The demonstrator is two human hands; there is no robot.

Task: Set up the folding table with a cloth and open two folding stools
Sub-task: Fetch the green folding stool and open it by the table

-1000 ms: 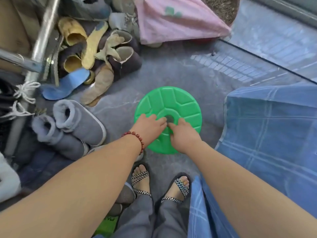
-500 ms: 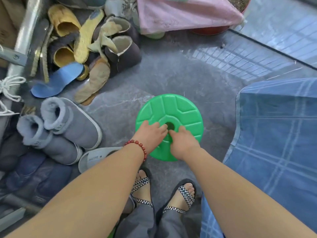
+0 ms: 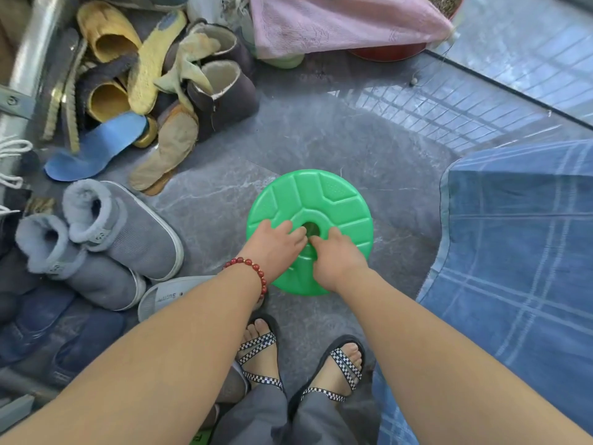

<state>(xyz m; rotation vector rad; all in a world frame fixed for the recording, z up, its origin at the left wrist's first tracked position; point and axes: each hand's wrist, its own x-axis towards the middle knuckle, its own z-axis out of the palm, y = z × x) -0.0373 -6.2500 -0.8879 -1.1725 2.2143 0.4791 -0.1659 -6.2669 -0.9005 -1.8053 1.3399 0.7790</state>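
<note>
With the cloth point(image 3: 519, 252) spread at right, likely over the table, work seems to be at the stools: one stool point(image 3: 324, 194) sits on the floor point(image 3: 288, 139) by the feet point(image 3: 263, 354), left hand point(image 3: 276, 245) flat on top, right hand point(image 3: 337, 258) at its centre hole, grip unclear; no second shows.

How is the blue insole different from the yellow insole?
The blue insole lies low at the pile's edge, partly on the floor; the yellow insole rests on top of the shoes. The blue insole looks smooth; the yellow insole looks rough, with a dark patch at one end. Both are loose, outside any shoe.
</note>
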